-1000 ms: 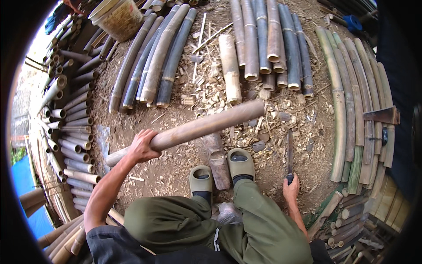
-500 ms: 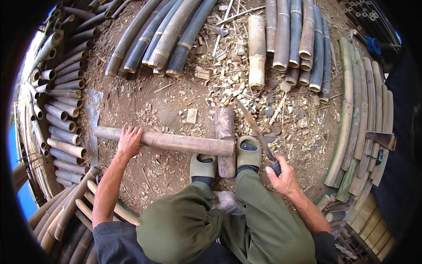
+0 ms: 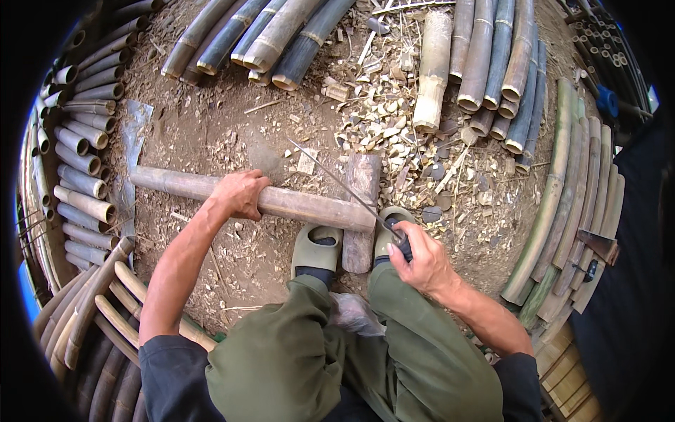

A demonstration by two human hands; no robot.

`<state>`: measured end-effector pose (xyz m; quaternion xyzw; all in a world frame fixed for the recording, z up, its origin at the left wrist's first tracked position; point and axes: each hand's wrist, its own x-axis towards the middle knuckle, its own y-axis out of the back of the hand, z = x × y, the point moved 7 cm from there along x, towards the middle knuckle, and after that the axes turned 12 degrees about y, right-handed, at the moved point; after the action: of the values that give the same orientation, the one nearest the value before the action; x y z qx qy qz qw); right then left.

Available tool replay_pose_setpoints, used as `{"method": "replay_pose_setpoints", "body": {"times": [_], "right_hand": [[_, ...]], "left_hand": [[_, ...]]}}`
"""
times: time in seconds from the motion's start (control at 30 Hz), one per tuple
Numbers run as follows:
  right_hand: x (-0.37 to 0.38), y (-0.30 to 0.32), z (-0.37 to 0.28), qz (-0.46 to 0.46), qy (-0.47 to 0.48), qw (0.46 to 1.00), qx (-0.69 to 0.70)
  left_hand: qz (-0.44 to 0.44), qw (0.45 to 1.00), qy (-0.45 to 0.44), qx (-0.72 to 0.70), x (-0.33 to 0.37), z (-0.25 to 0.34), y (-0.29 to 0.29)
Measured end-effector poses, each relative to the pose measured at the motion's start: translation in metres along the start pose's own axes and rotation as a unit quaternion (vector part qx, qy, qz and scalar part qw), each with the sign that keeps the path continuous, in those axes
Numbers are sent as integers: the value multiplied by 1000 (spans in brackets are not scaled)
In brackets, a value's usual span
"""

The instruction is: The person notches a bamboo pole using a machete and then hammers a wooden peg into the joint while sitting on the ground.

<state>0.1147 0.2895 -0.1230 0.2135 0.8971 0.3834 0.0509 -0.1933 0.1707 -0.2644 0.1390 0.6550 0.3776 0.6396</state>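
Observation:
My left hand (image 3: 242, 194) is closed over a bamboo pole (image 3: 309, 208) from above, near its middle. The pole's right end rests across a short wooden log (image 3: 358, 254) lying on the ground between my feet. In my right hand (image 3: 423, 261) is the dark handle of a long-bladed knife (image 3: 330, 171). Its thin blade slants up and left, passing above the log and the pole's right end, with the tip beyond the pole. From this angle I cannot tell whether the blade touches the bamboo.
Wood chips (image 3: 380, 119) cover the dirt beyond the log. Dark bamboo lengths (image 3: 264, 46) lie at the far left, others (image 3: 489, 63) at the far right. Stacked bamboo tubes (image 3: 84, 162) line the left side. Split bamboo (image 3: 552, 204) lies at right, with a wedge-shaped blade (image 3: 598, 246) on it.
My right hand has moved left and forward, swinging the knife blade from right of the log to across it. My left hand has shifted right along the pole, nearer the log.

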Motion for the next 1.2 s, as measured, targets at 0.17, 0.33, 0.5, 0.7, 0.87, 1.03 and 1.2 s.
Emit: {"method": "replay_pose_setpoints", "body": {"times": [0.17,0.33,0.5,0.7,0.87,1.03,1.2], "right_hand": [[-19,-27,34,-68,-9,995,-70],[-13,-22,29,-100,-60,993,11],[-14,-21,25,-40,-5,999,-5],[1,-19,36,-44,-66,996,44],[-7,-27,38,-18,-20,998,49],[0,-29,43,-116,-117,985,53],[1,-15,18,42,49,996,61]], "left_hand": [[-20,1000,8,3,3,0,0],[-41,998,39,-2,6,-5,-3],[76,997,-7,2,-6,0,-7],[108,994,18,-12,-3,-8,-15],[164,986,17,-5,-14,2,-11],[217,976,-6,-20,-19,1,-16],[278,961,-5,-13,-30,6,-13]]}}
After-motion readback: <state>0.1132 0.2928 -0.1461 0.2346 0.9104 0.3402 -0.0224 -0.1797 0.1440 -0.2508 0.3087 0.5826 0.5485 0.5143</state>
